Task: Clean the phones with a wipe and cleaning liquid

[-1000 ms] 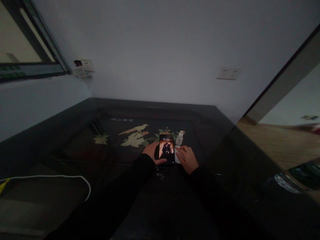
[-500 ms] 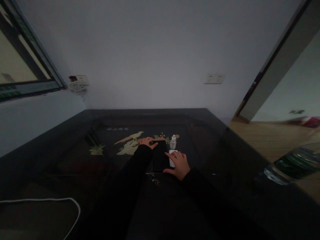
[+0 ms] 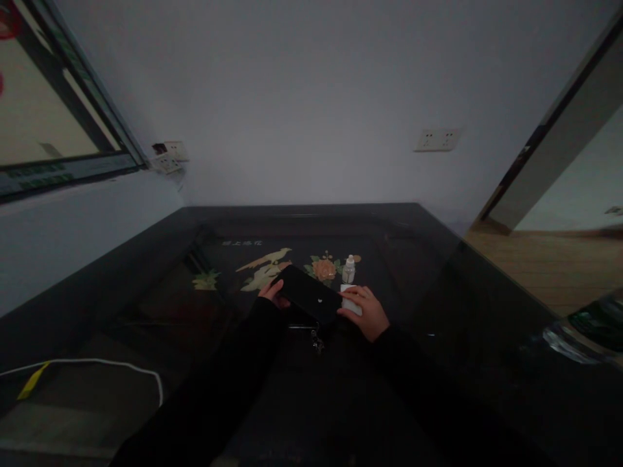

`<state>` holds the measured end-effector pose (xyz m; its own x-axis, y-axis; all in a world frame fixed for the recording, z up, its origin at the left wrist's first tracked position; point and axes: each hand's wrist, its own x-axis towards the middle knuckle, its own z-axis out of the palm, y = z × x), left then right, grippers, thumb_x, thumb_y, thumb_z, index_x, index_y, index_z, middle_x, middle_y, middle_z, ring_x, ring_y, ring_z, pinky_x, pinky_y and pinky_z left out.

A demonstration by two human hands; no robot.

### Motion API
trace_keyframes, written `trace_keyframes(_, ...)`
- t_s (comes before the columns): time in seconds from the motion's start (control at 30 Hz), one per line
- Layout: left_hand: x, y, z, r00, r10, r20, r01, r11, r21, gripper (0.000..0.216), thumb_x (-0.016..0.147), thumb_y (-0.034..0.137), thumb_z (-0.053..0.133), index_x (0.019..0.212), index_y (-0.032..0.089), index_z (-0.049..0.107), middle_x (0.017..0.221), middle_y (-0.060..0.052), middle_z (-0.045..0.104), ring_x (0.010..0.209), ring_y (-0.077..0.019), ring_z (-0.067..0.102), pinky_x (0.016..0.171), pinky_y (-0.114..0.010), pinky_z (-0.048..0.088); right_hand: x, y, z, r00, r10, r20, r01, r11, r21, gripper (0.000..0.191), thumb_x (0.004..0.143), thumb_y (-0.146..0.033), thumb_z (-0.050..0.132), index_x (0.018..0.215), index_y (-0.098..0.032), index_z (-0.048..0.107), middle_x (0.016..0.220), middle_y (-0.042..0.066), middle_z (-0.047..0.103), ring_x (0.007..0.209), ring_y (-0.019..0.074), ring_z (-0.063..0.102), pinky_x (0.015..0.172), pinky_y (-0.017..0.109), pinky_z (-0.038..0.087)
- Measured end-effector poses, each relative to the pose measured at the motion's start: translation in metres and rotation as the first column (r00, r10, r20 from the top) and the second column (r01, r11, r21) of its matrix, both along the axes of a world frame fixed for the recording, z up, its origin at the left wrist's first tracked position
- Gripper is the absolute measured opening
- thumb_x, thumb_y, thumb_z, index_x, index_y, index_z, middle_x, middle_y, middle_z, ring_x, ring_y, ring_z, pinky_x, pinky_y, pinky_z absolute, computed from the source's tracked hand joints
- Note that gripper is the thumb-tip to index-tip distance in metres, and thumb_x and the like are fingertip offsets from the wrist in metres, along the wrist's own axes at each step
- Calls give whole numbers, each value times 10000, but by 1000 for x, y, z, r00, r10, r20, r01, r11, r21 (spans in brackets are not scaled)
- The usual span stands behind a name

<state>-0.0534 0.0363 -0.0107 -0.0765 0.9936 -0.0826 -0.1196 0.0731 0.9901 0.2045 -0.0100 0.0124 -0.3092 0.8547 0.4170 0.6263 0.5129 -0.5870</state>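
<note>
A flat black rectangular case [image 3: 306, 293] with a small pale mark lies slanted between my hands over the dark table. Around its left end my left hand [image 3: 275, 293] is closed, thumb on top. My right hand [image 3: 367, 312] has its thumb and fingertips at the case's right end. A small white flat item [image 3: 351, 303] shows between and behind those right fingers; whether they touch it is unclear. From the case's near edge hangs a silvery charm [image 3: 317, 340]. Just beyond my right hand stands a small bottle [image 3: 348, 270] with a white cap.
The glossy dark table [image 3: 296, 224] has bird and flower pictures and meets the wall. A large clear bottle [image 3: 584, 334] lies at the right edge. A white cable [image 3: 107, 362] with a yellow tag [image 3: 34, 381] runs at the left. Sockets [image 3: 438, 139] are on the wall.
The black case has turned from lengthwise to slanted, showing its pale mark. My left hand has moved from its far edge to grip its left end; my right fingers have closed at its right end.
</note>
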Motion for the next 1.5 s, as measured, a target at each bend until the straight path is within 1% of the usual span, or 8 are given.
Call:
trace_keyframes(0.13,10,-21,6,990,-57,130,61,998,-27,507,716,470,571,1132,218,427,809,-24,622,563,-124,600,512,-274,505,-16,-19,8,838,-8,-546,-235,897,-374,438,892,-496,270,1144,-186,448,813,46,622,612,153,618,586,346,535)
trace_keyframes(0.2,21,-32,12,975,-125,183,128,992,-1,617,718,451,588,1240,263,320,861,-6,616,524,-104,594,523,-278,516,-23,-27,11,644,-163,-747,-363,795,-486,384,855,-508,378,1109,-220,397,803,18,622,536,144,617,501,320,534)
trace_keyframes(0.27,30,-40,18,960,-197,197,200,980,4,753,702,449,616,1302,278,195,808,6,622,516,-130,617,508,-282,514,-24,-30,14,562,-261,-785,-340,792,-507,379,799,-491,503,1057,-241,380,745,-16,614,464,136,599,375,250,481)
trace_keyframes(0.4,36,-47,20,935,-337,109,334,941,45,853,682,471,631,1335,180,167,712,-32,652,554,-182,646,433,-239,466,-8,-23,17,618,-281,-735,-150,875,-461,300,795,-470,519,919,-220,408,547,-74,527,333,108,523,246,166,320)
trace_keyframes(0.6,31,-44,12,900,-435,-23,435,898,70,709,713,319,600,1293,102,255,669,-51,682,462,-109,583,391,-182,373,15,-12,17,706,-307,-638,4,903,-429,258,785,-451,535,829,-218,433,532,-77,498,302,91,478,229,167,313)
trace_keyframes(0.83,31,-47,18,842,-510,-178,509,859,-53,289,632,206,606,900,114,553,675,-53,683,494,-83,571,441,-175,390,18,-16,23,770,-243,-589,16,932,-362,257,754,-436,576,861,-219,491,619,-56,493,374,96,494,277,208,412)
trace_keyframes(1.13,30,-46,16,838,-509,-198,507,859,-66,187,525,88,502,695,128,570,607,-20,659,474,-81,557,470,-190,421,19,-21,31,863,-181,-471,76,969,-233,251,743,-405,572,884,-205,519,693,-23,525,470,101,516,342,196,416)
trace_keyframes(1.5,30,-49,17,818,-460,-345,468,881,-65,126,543,116,454,626,145,543,504,19,591,416,-74,523,422,-178,404,14,-23,32,810,-206,-549,-58,903,-425,340,779,-507,509,939,-207,493,605,-39,533,355,112,509,276,208,371)
